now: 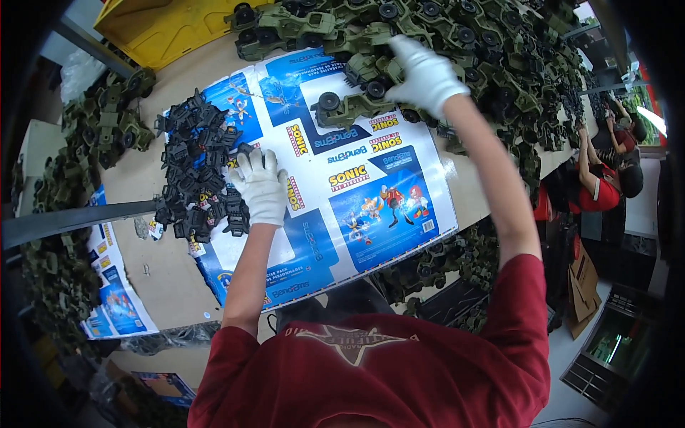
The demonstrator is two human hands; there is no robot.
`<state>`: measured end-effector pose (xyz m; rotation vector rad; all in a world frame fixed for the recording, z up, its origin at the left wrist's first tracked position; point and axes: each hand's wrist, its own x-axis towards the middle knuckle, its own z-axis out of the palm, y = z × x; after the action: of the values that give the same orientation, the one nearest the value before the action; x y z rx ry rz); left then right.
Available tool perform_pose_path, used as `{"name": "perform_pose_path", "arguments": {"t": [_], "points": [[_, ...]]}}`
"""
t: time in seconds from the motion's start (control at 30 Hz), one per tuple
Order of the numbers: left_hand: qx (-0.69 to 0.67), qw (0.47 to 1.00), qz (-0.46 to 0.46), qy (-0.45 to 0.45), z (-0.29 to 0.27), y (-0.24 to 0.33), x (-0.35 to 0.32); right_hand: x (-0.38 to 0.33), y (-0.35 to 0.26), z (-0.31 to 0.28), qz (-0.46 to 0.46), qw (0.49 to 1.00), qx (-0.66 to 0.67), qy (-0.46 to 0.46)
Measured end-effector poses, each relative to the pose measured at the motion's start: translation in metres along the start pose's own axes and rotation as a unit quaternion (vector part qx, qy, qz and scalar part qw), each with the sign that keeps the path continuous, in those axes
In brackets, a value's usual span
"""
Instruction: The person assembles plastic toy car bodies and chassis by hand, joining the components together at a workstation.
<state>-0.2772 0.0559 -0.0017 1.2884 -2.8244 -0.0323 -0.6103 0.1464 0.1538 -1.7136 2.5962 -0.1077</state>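
My left hand (258,189), in a white glove, lies with fingers spread at the right edge of a heap of small black plastic parts (193,160). Its fingertips touch or nearly touch the nearest pieces. Up at the far side, my gloved right hand (427,80) is stretched over a large pile of olive-green toy vehicles (492,71), thumb apart from the fingers and slightly blurred; I see nothing held in it. One green toy vehicle body (353,109) with black wheels sits just left of that hand, on a blue-and-white printed cardboard sheet (314,242) covering the table.
A yellow crate (160,28) stands at the far left. More green vehicles (107,118) are heaped left, beyond a grey metal bar (78,222). Other green parts lie below the table's near edge. Co-workers in red shirts (596,185) sit along the right.
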Motion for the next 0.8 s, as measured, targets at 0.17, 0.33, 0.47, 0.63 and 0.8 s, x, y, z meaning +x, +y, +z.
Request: {"name": "perform_pose_path", "arguments": {"t": [0.17, 0.33, 0.47, 0.63, 0.8], "points": [[-0.083, 0.980, 0.145, 0.110, -0.001, 0.015, -0.043, 0.013, -0.076, 0.130, -0.111, 0.989, 0.031, -0.094], [-0.187, 0.944, 0.270, -0.003, 0.013, 0.026, -0.109, -0.039, -0.101, 0.121, -0.203, 0.976, 0.049, 0.065], [-0.229, 0.933, 0.276, 0.030, 0.036, 0.023, -0.114, -0.044, -0.027, -0.020, -0.206, 0.945, -0.025, 0.253], [-0.232, 0.929, 0.286, 0.043, 0.041, 0.028, -0.110, -0.040, 0.097, -0.160, 0.175, 0.839, -0.267, 0.441], [-0.222, 0.940, 0.257, 0.015, 0.031, 0.015, -0.119, -0.053, -0.017, -0.002, 0.027, 0.942, 0.227, 0.247]]}}
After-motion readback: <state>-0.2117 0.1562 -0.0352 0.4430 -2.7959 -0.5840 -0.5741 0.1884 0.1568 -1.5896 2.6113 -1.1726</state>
